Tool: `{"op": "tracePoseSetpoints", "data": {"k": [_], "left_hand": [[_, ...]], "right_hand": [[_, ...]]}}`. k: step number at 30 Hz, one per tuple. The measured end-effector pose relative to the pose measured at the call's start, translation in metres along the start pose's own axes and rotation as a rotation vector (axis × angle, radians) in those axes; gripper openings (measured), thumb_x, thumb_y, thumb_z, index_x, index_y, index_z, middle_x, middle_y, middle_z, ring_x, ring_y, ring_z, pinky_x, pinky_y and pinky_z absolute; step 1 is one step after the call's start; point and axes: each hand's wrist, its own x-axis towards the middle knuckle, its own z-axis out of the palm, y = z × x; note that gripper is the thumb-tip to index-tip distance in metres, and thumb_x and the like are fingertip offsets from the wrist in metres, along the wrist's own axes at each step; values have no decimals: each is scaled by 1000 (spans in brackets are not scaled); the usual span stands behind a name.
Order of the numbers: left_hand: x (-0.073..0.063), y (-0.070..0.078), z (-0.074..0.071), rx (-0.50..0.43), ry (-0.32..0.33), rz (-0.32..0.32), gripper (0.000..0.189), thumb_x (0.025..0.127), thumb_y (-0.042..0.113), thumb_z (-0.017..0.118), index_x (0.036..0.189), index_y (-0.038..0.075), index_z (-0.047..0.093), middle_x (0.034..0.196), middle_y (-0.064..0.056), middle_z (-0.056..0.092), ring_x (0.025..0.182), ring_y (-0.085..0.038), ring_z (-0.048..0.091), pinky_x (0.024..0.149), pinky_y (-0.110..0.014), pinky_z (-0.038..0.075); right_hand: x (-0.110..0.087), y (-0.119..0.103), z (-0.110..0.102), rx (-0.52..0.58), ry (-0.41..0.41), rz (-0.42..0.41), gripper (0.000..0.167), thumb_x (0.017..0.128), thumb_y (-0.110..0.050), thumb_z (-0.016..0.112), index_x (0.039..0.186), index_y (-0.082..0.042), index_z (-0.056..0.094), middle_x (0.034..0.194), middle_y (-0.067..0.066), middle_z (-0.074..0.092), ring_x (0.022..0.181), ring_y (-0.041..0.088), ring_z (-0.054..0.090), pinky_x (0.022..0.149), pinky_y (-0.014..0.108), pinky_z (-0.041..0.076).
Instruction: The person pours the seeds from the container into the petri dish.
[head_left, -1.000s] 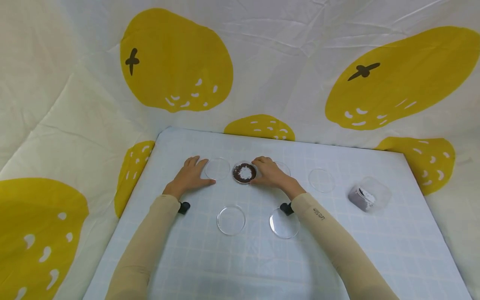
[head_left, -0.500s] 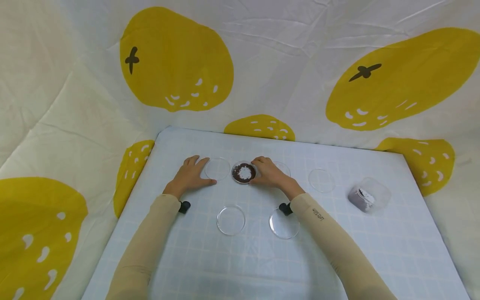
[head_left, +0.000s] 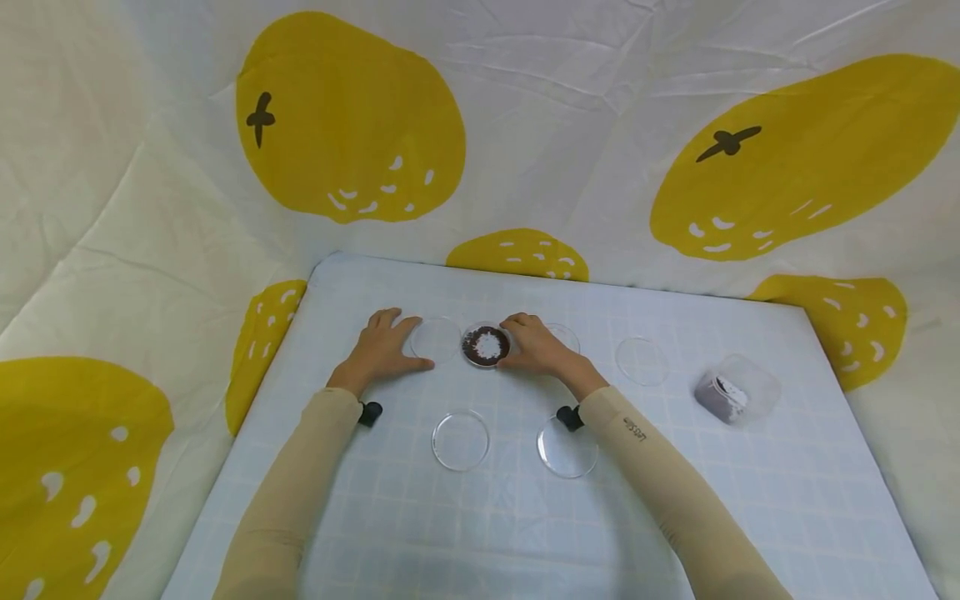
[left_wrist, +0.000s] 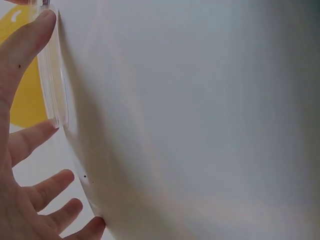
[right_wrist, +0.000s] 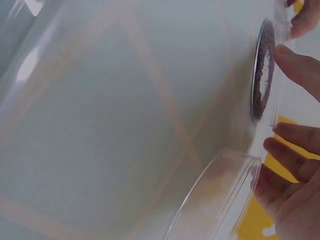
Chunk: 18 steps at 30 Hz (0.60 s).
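Observation:
My left hand [head_left: 382, 343] spans a clear petri dish [head_left: 437, 340], thumb and index finger gripping its edge; the left wrist view has the thumb and index fingertips at the rim of this dish [left_wrist: 54, 75]. To its right, a petri dish [head_left: 486, 345] filled with dark brown grains and a white patch in the middle lies flat. My right hand [head_left: 534, 343] holds that one from its right side between thumb and index finger. In the right wrist view another clear dish [right_wrist: 215, 200] is right by the lower fingers; the hand partly hides it in the head view.
Two clear round dishes, one at left [head_left: 461, 440] and one at right [head_left: 567, 446], lie nearer on the checked tablecloth [head_left: 420, 517]. Farther right are another clear dish [head_left: 642, 361] and a transparent box [head_left: 757, 387] with greyish and white contents. A fruit-patterned cloth [head_left: 540, 125] hangs behind.
My right hand and the filled petri dish have slid slightly left, narrowing the gap to the clear dish. The left hand and its dish have shifted a trace to the right.

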Motion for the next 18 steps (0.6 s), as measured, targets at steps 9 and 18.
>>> {"op": "tracePoseSetpoints", "data": {"k": [9, 18], "left_hand": [[-1, -1, 2, -44, -2, 38, 96, 77, 61, 79, 151, 12, 43, 158, -20, 24, 147, -42, 8, 114, -61, 26], [-1, -1, 0, -55, 39, 108, 98, 77, 60, 79, 149, 4, 43, 155, -17, 33, 147, -35, 17, 118, -50, 22]], "right_hand": [[0, -2, -1, 6, -10, 0, 74, 88, -30, 80, 145, 3, 46, 150, 21, 40, 138, 37, 35, 115, 47, 31], [-1, 0, -2, -21, -6, -34, 73, 88, -31, 79, 143, 3, 47, 148, 22, 42, 137, 38, 36, 115, 47, 31]]}}
